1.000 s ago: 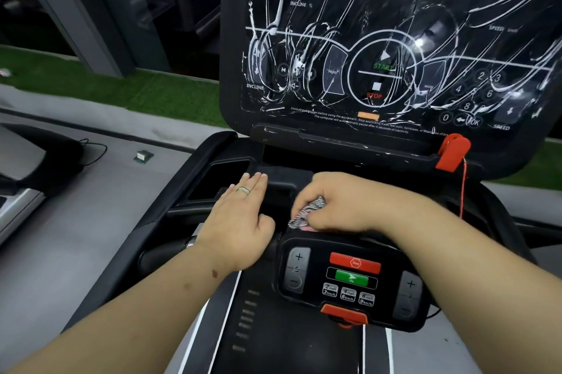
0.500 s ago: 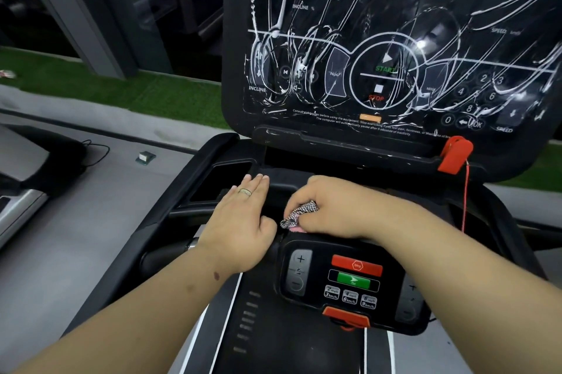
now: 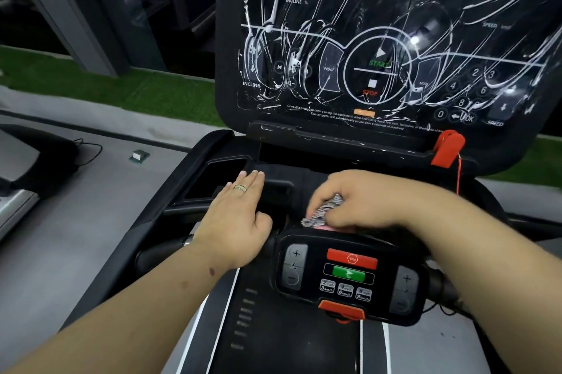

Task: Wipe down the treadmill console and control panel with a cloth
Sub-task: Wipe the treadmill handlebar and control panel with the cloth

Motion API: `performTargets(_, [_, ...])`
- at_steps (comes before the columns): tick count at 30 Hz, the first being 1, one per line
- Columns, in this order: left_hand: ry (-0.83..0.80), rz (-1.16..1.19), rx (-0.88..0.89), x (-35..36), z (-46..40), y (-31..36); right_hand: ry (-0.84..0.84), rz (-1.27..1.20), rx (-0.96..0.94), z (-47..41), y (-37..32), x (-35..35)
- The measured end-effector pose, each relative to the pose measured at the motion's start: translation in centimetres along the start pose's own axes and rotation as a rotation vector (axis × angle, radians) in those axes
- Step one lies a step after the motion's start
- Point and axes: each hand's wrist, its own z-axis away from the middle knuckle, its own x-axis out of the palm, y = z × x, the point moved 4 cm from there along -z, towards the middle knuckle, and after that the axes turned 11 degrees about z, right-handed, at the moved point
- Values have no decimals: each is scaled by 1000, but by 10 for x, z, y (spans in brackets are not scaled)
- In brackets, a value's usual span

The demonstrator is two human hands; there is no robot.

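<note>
Here, right hand [image 3: 362, 200] bunching cloth [image 3: 322, 214], panel [image 3: 349, 275] rim

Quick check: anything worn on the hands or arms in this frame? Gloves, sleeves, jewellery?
No gloves and no sleeves in view; both forearms are bare to the frame edge. The left hand wears a banded ring on one finger. The right hand shows no ring or watch. A small dark mark sits near the left wrist.

There is one view only, from the person's head, looking forward and steeply down. It sits close over the treadmill: the console [image 3: 380, 48] fills the upper right, the control panel [image 3: 346, 276] lies just beneath, and both forearms reach in from the bottom corners.
</note>
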Motion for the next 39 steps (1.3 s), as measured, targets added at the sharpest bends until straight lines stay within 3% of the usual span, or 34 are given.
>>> performTargets(3, [8, 10, -5, 0, 0, 0, -31, 4, 57, 12, 16, -7])
performTargets(8, [14, 4, -2, -2, 1, 2, 117, -32, 2, -7, -6, 11])
performTargets(14, [19, -2, -5, -3, 2, 4, -14, 36, 82, 25, 38, -2])
performTargets(20, [23, -13, -8, -4, 3, 7, 129, 2, 35, 18, 23, 8])
performTargets(25, [19, -14, -12, -3, 3, 7, 4, -16, 101, 48, 48, -6])
performTargets(31, [14, -40, 5, -4, 3, 9, 155, -16, 79, 28, 34, 9])
performTargets(35, [-3, -36, 28, -4, 6, 13, 22, 7, 138, 53, 55, -3])
performTargets(39, [6, 104, 28, -2, 6, 35, 90, -69, 169, 52, 53, 4])
